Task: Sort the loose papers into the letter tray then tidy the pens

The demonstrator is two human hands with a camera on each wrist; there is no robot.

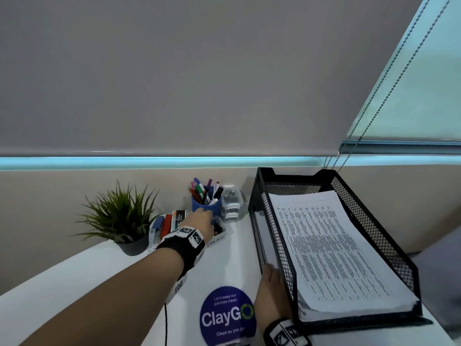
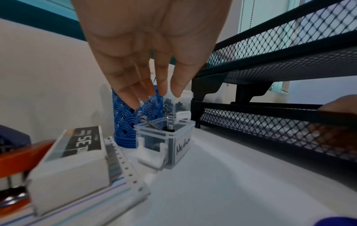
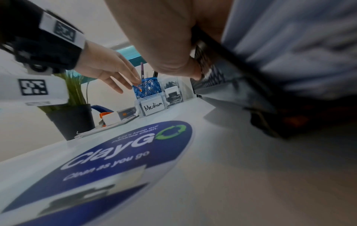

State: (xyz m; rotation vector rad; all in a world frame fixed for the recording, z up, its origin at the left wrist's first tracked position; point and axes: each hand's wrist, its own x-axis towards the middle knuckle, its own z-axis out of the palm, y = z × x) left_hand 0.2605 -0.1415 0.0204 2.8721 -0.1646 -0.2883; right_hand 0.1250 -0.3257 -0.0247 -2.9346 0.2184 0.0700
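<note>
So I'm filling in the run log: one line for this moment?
papers in letter tray | left hand open above pen cup | right hand gripping tray side

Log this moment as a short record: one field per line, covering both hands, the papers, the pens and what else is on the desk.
left hand: empty, fingers extended, reaching toward the blue pen cup
right hand: gripping the near left edge of the letter tray
papers: printed stack lying in the tray's top tier
pens: standing upright in the cup
clip box: clear, open, labelled "Medium", in front of the cup
other: potted plant, round ClayGo sticker
desk: white
</note>
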